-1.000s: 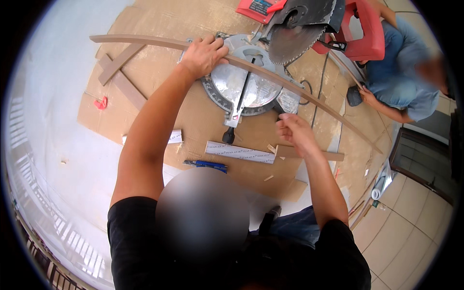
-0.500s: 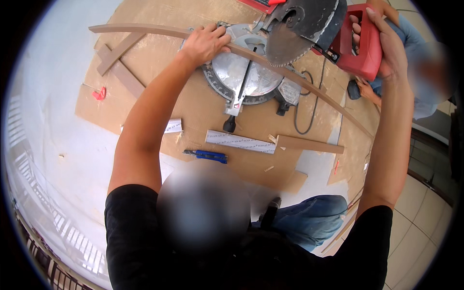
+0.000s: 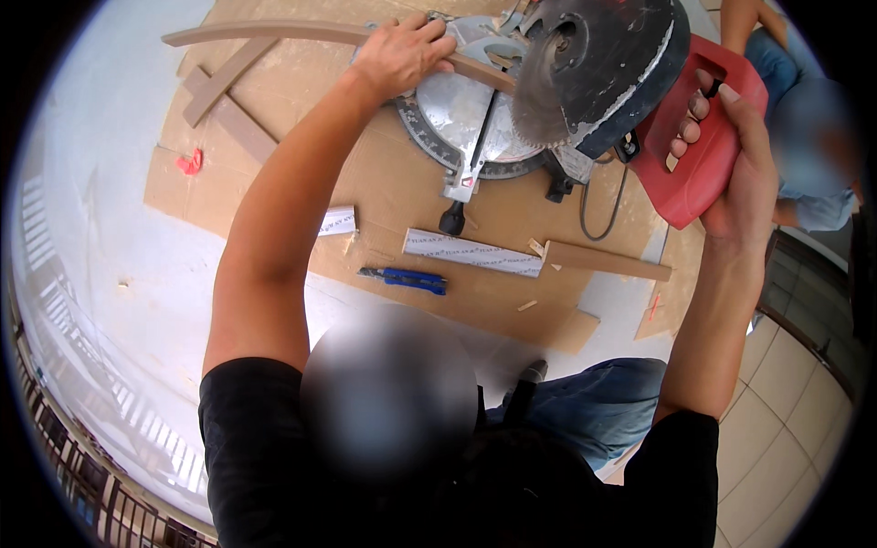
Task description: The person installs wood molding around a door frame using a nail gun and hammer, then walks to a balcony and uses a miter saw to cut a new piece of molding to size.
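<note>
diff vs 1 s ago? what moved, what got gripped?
The right hand left the wooden strip, rose to the saw's red handle and now grips it. The saw head with its blade has come closer over the strip. The left hand stays pressing the strip on the saw table. The blue utility knife has not moved on the cardboard.

A long white strip with grey print (image 3: 473, 252) lies flat on the cardboard below the saw. A shorter white printed piece (image 3: 336, 221) lies to its left, partly hidden by the forearm.
</note>
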A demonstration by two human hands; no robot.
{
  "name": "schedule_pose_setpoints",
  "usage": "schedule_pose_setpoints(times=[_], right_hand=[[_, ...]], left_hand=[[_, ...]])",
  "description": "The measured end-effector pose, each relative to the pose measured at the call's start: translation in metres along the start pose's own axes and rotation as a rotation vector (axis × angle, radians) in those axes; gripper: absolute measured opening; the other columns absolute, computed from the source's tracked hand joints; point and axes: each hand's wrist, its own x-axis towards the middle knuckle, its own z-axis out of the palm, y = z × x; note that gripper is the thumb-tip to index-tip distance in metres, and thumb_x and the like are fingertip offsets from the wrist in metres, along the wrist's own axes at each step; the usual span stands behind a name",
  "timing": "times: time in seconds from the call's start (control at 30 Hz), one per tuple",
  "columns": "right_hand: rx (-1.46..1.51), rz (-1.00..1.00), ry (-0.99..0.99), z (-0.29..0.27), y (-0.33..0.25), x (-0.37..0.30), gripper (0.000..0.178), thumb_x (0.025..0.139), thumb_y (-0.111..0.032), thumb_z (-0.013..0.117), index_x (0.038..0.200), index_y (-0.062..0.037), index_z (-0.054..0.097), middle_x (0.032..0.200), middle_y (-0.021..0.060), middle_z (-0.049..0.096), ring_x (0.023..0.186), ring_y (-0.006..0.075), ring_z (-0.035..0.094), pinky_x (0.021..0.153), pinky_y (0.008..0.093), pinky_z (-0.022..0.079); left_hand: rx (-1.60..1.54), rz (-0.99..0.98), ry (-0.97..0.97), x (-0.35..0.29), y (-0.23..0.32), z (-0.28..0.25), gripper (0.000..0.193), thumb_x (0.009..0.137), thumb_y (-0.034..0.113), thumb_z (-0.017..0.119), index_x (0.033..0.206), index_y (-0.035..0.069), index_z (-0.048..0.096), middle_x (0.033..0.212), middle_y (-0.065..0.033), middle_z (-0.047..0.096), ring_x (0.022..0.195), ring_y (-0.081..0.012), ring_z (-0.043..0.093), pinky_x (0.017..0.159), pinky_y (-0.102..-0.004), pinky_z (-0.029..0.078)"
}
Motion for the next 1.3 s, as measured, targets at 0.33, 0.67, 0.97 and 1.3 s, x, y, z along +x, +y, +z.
schedule_pose_setpoints(times=[0.33, 0.67, 0.97, 1.3], right_hand=[[0.013, -0.052, -0.056, -0.005, 0.01, -0.004, 0.037, 0.102, -0.021, 0.066, 0.128, 0.0045, 0.059, 0.094, 0.0086, 0.066, 0.075, 0.0166, 0.065, 0.066, 0.0327, 0.058], [-0.078, -0.035, -0.154, -0.012, 0.009, -0.006, 0.041, 0.107, -0.028, 0.059, 0.133, 0.0032, 0.056, 0.095, 0.002, 0.057, 0.076, 0.0109, 0.058, 0.062, 0.0281, 0.052], [-0.115, -0.031, -0.192, -0.022, 0.005, 0.006, 0.043, 0.108, -0.027, 0.058, 0.137, 0.0045, 0.055, 0.095, 0.0024, 0.057, 0.076, 0.01, 0.058, 0.063, 0.0269, 0.052], [-0.053, -0.035, -0.22, -0.02, 0.011, 0.003, 0.045, 0.108, -0.028, 0.057, 0.141, 0.004, 0.052, 0.096, 0.0025, 0.057, 0.077, 0.0125, 0.059, 0.066, 0.0295, 0.054]], left_hand=[[-0.023, 0.027, -0.052, 0.003, 0.006, -0.019, 0.033, 0.102, 0.046, 0.058, 0.116, 0.016, 0.062, 0.117, -0.0016, 0.061, 0.117, -0.0236, 0.06, 0.095, -0.0415, 0.052], [-0.048, -0.038, -0.151, 0.004, 0.01, -0.021, 0.026, 0.099, 0.042, 0.064, 0.113, 0.02, 0.065, 0.119, -0.0036, 0.059, 0.12, -0.027, 0.055, 0.098, -0.0479, 0.049], [-0.055, -0.046, -0.198, 0.002, 0.006, -0.022, 0.027, 0.101, 0.042, 0.062, 0.114, 0.019, 0.066, 0.123, -0.005, 0.06, 0.123, -0.0279, 0.055, 0.1, -0.0511, 0.048], [-0.096, -0.053, -0.247, 0.005, 0.004, -0.02, 0.029, 0.1, 0.043, 0.062, 0.116, 0.019, 0.067, 0.126, -0.0055, 0.061, 0.128, -0.0288, 0.054, 0.102, -0.0537, 0.047]])
